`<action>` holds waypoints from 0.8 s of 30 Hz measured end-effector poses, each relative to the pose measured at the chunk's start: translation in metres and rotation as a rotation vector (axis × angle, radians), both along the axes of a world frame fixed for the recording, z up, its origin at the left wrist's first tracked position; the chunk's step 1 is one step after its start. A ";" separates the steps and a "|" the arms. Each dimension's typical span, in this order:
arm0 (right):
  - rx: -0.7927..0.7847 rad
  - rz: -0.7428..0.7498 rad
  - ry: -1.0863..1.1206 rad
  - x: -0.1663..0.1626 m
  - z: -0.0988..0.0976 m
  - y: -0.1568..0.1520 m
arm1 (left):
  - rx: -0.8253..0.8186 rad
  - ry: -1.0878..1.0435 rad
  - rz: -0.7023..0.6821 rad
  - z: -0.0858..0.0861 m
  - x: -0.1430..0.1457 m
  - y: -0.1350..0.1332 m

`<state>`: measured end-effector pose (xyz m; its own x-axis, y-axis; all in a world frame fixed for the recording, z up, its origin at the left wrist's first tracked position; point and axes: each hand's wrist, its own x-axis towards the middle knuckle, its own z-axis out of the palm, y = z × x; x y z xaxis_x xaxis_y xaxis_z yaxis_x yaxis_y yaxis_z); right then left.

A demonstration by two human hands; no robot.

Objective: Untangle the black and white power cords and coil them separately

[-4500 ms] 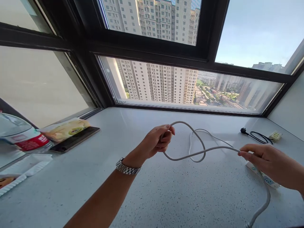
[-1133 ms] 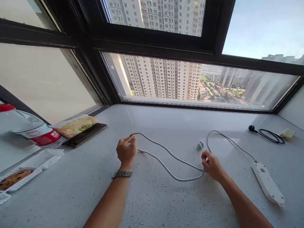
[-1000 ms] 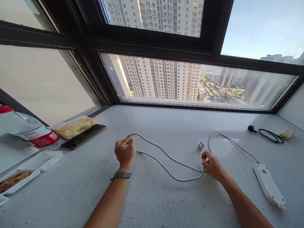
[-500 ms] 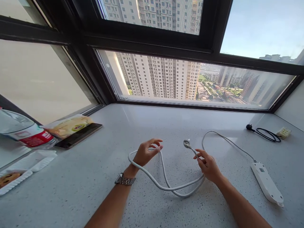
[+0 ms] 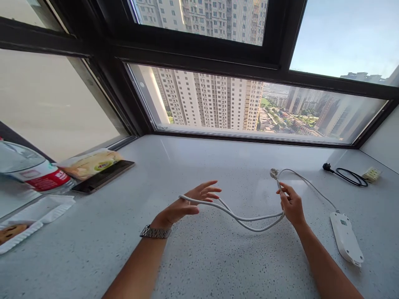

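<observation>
Head view: vs half a second ago, right hand has shifted right and slightly toward the window, taking the plug along; left hand has turned, fingers spread wider. Cord loop between them now flatter, narrower.

Left: not gripping, fingers extended, thumb apart below. Loop is hooked round this hand, one strand over it, the other emerging behind the fingertips. Watch on that wrist.

Right: pinching the white cord just below the plug, plug pointing up; loop strands meet at its palm.

Cord also runs from behind the right hand to the power strip, lying on the speckled counter at right.

Far right: black cable, coiled, beside a small socket block.

Left side: bottle, food packet, phone, white tray with a cookie, cut off by the frame edge.
</observation>
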<state>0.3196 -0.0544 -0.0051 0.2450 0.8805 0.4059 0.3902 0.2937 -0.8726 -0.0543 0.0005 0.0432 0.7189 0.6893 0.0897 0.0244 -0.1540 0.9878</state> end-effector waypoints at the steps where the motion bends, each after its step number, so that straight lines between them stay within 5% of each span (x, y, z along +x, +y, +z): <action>1: -0.010 0.019 -0.013 -0.002 -0.001 0.000 | -0.002 -0.003 0.025 0.000 0.000 0.000; 9: -0.001 0.144 -0.003 -0.029 -0.007 -0.003 | -0.098 0.006 0.613 -0.007 0.028 0.004; 11: 0.071 0.103 0.031 -0.033 -0.006 -0.004 | 0.002 0.091 0.841 -0.012 0.037 0.002; 14: 0.196 0.070 0.067 -0.039 -0.002 -0.009 | 0.376 0.290 1.039 -0.016 0.051 -0.004; 18: 0.349 0.127 0.048 -0.059 0.005 -0.021 | 0.644 0.276 0.832 -0.017 0.077 -0.021; 21: 0.455 0.141 -0.006 -0.082 0.013 -0.030 | 0.562 0.055 0.478 -0.019 0.102 -0.040; 24: 0.544 0.184 0.024 -0.107 0.021 -0.035 | 0.390 -0.130 0.316 -0.017 0.124 -0.060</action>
